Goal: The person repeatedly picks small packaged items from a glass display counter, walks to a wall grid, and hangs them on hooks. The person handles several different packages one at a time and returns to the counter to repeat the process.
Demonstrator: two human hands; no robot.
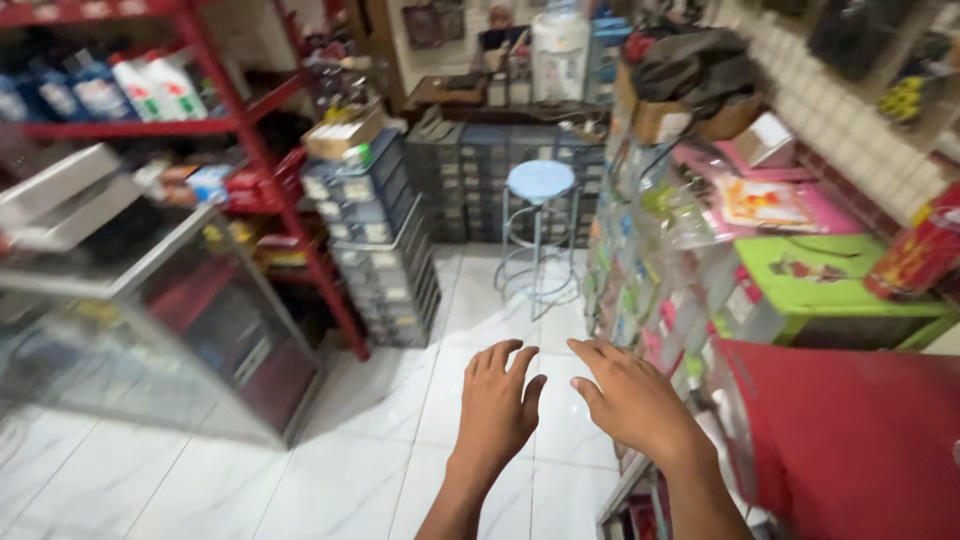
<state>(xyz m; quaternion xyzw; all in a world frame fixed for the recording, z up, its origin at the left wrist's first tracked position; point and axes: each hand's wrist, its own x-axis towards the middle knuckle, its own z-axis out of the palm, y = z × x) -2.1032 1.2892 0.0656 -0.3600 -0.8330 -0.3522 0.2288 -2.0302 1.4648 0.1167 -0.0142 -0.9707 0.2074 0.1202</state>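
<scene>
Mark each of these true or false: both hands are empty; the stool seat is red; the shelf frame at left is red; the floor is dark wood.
1. Both hands, left hand and right hand, are empty. True.
2. The stool has a red seat. False: it is light blue.
3. The shelf frame at left is red. True.
4. The floor is dark wood. False: it is white tile.

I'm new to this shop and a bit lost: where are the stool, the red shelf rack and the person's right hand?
stool (540,181): head view, on its round pale blue seat.
red shelf rack (262,160): head view, on its slanting front upright.
right hand (630,400): head view, on the back of the hand.
</scene>
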